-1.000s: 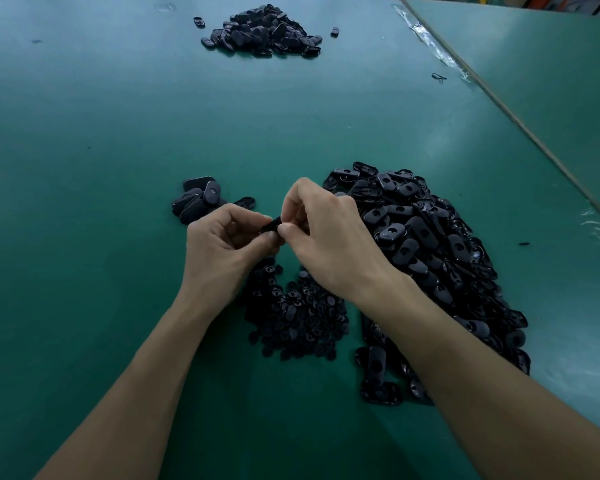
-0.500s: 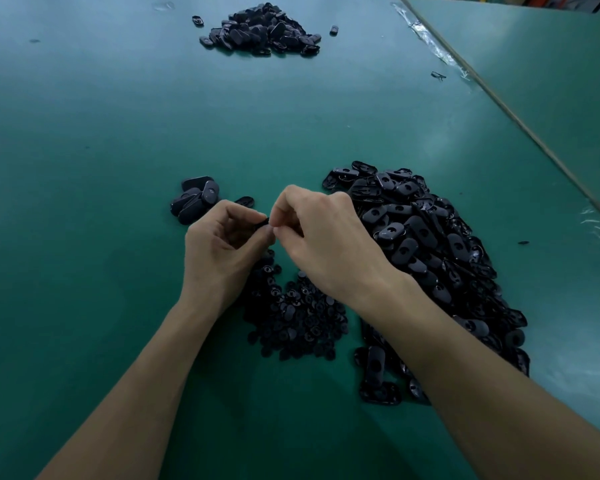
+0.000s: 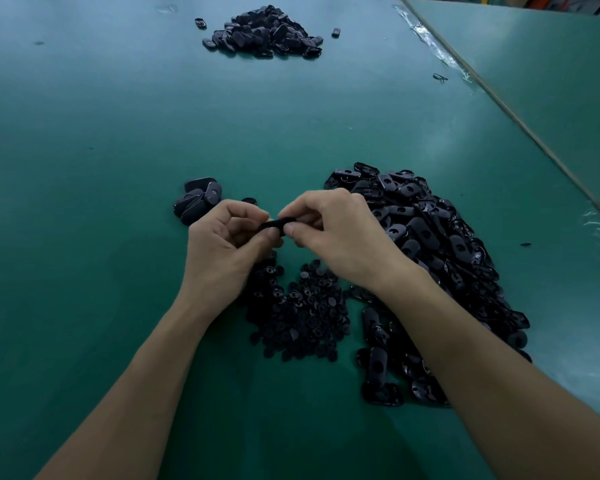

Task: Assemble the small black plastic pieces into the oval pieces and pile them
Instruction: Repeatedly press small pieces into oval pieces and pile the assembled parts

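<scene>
Left hand (image 3: 222, 244) and right hand (image 3: 340, 237) met over the green table (image 3: 84, 133), fingers and thumbs of both curled, pinching one oval piece (image 3: 274, 226) between them. From the hands: small black pieces (image 3: 298, 317) heaped at 6 o'clock, loose ovals (image 3: 430, 244) at 4, small stack (image 3: 198, 200) at 10, far pile (image 3: 264, 32) at 12.

small pieces (image 3: 298, 313) between the forearms, oval heap (image 3: 440, 258) right, finished pile (image 3: 196, 200) left (another (image 3: 264, 32) far behind)
</scene>
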Motion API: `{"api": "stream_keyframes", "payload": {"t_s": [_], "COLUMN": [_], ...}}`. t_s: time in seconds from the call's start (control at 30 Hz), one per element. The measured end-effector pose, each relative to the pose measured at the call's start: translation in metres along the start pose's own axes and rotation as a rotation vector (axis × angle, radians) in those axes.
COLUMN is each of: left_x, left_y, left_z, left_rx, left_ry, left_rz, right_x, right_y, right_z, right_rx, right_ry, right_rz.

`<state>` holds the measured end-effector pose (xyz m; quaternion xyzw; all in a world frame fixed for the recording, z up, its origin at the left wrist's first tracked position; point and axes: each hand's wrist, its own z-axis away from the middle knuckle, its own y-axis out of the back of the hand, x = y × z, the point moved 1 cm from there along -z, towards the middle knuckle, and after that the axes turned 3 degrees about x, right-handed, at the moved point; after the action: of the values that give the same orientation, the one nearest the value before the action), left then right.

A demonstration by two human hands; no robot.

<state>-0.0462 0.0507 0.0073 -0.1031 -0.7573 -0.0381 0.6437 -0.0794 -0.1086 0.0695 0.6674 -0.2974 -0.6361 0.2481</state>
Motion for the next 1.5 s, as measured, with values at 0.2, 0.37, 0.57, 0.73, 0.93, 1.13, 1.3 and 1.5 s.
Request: {"api": "stream_keyframes", "payload": {"t_s": [0.2, 0.37, 0.57, 0.73, 0.93, 1.13, 1.3, 1.5], "left_x": [0.002, 0.001, 0.001, 0.000, -0.003, -0.003, -0.009, -0.018], "left_y": [-0.003, -0.004, -0.002, 0.000, 0.001, 0.015, 0.033, 0.035], "left_z": [0.001, 0.002, 0.001, 0.001, 0.000, -0.007, -0.017, -0.022], "left_rx": [-0.003, -0.021, -0.009, 0.052, 0.083, 0.309, 0.456, 0.432], "left_ry": [0.035, 0.037, 0.040, 0.020, -0.006, -0.116, -0.068, 0.024], "left_rz": [0.092, 0.081, 0.080, 0.049, -0.040, -0.217, -0.259, -0.319], "right_x": [0.004, 0.005, 0.003, 0.002, 0.000, 0.017, 0.029, 0.030], "right_y": [0.001, -0.002, -0.003, 0.000, 0.000, -0.006, -0.012, -0.009], "right_z": [-0.001, 0.002, 0.001, 0.000, -0.002, -0.002, 0.004, 0.002], "right_rx": [0.056, 0.093, 0.097, 0.043, -0.001, -0.039, -0.016, 0.058], "right_ry": [0.029, 0.022, 0.012, 0.033, 0.011, -0.081, -0.143, -0.127], "right_rz": [-0.034, -0.038, -0.054, -0.037, 0.023, 0.519, 0.662, 0.561]}}
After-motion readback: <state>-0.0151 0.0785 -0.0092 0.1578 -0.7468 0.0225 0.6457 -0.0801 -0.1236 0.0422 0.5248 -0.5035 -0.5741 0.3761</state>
